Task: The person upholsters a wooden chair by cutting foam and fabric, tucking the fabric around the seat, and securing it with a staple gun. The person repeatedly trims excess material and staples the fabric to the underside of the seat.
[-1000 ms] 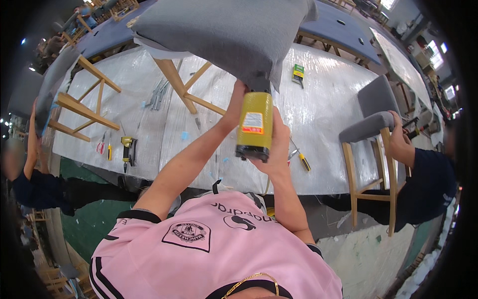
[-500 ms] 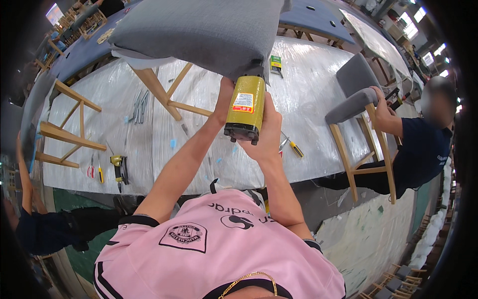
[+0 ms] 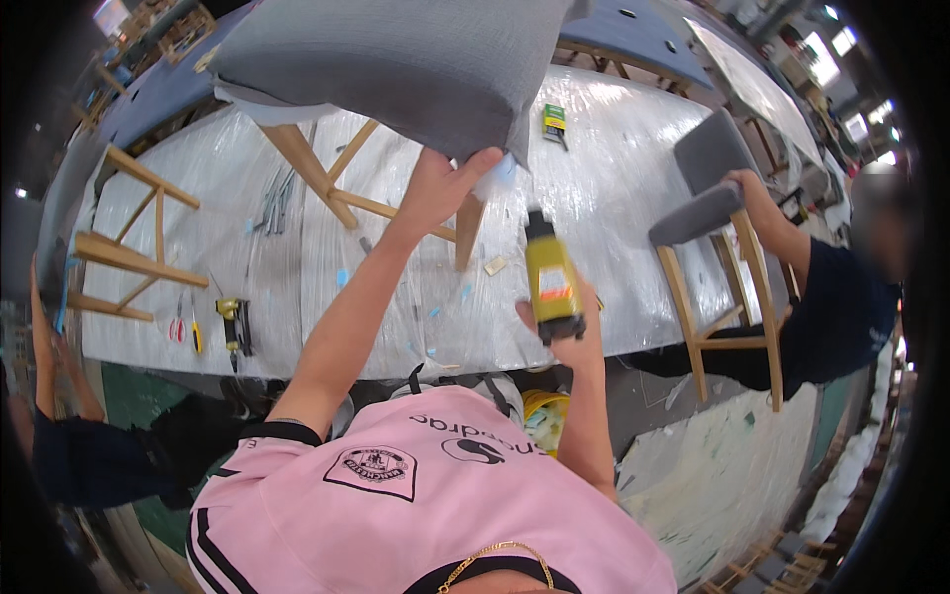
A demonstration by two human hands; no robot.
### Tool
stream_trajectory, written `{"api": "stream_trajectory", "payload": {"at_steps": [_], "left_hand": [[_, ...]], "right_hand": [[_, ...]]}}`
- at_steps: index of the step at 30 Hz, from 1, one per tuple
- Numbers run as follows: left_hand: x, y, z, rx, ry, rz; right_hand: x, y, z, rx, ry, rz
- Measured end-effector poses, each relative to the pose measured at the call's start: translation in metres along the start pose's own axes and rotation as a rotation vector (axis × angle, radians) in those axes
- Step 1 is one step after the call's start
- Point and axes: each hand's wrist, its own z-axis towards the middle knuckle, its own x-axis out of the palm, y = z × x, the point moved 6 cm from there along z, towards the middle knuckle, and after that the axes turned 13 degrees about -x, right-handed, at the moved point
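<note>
A grey upholstered chair (image 3: 396, 59) with pale wooden legs lies tipped on the plastic-covered worktable (image 3: 614, 198). My left hand (image 3: 440, 188) presses against the near corner of its grey seat, fingers spread over the edge. My right hand (image 3: 569, 337) grips a yellow and black power tool (image 3: 549, 272), nose pointing up and away, held clear of the chair just right of a wooden leg (image 3: 465, 233).
A second yellow tool (image 3: 233, 322) and small hand tools lie at the table's left front. Bare wooden chair frames (image 3: 124, 247) rest at far left. A person on the right holds another grey chair (image 3: 708, 198). A person's arm shows at the left edge.
My right hand has pulled the yellow tool down and away from the seat underside. My left hand has left the tool and now holds the seat's corner.
</note>
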Motion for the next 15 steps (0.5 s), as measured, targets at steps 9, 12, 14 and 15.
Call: {"api": "stream_trajectory", "payload": {"at_steps": [9, 12, 14, 15], "left_hand": [[-0.020, 0.005, -0.046, -0.325, -0.138, -0.205], [-0.010, 0.002, -0.064, -0.281, -0.324, -0.265], [-0.019, -0.005, -0.080, -0.212, -0.530, -0.238], [-0.024, -0.005, -0.085, -0.242, -0.579, -0.195]], "right_hand": [[0.121, -0.279, -0.121, 0.451, 0.676, -0.198], [0.168, -0.343, -0.150, 0.421, 0.682, -0.110], [0.179, -0.359, -0.160, 0.415, 0.745, -0.094], [0.184, -0.365, -0.164, 0.414, 0.775, -0.085]]}}
